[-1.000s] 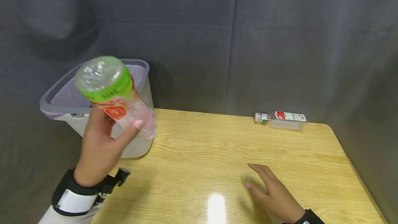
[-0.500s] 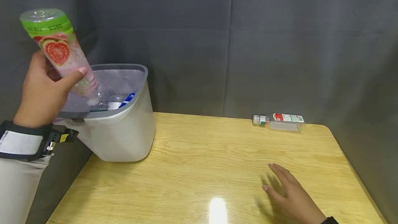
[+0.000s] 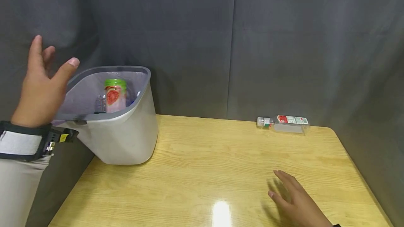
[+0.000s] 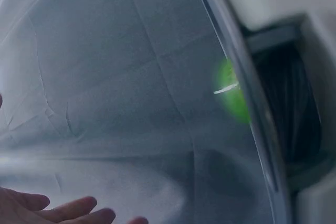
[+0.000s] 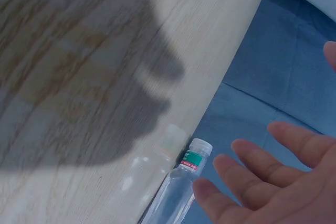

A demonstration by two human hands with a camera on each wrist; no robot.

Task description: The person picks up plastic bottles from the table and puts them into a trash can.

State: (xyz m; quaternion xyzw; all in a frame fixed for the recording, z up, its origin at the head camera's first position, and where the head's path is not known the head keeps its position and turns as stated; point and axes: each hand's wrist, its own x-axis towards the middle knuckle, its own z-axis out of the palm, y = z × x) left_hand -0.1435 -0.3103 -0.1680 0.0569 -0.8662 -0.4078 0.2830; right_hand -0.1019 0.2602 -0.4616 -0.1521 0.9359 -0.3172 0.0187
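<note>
Above the left rim of a white bin (image 3: 123,139) with a grey rim, my left hand (image 3: 44,87) is spread and holds nothing. A pink bottle (image 3: 114,95) with a green band and a fruit picture is inside the bin, bottom end up; in the left wrist view only a blurred green part (image 4: 233,93) shows past the rim. Over the table's front right, my right hand (image 3: 296,199) hovers with fingers extended, touching nothing. Beyond it a clear bottle (image 3: 288,124) with a white cap and red-and-white label lies on its side at the table's back edge.
Other clear bottles (image 3: 100,104) are partly visible in the bin. The bin stands at the left of the wooden table (image 3: 202,164). A dark grey curtain (image 3: 189,45) hangs behind the table and at both sides.
My left hand has carried the pink bottle left and up over the bin, then let it go; the bottle now lies inside. My right hand has shifted slightly right.
</note>
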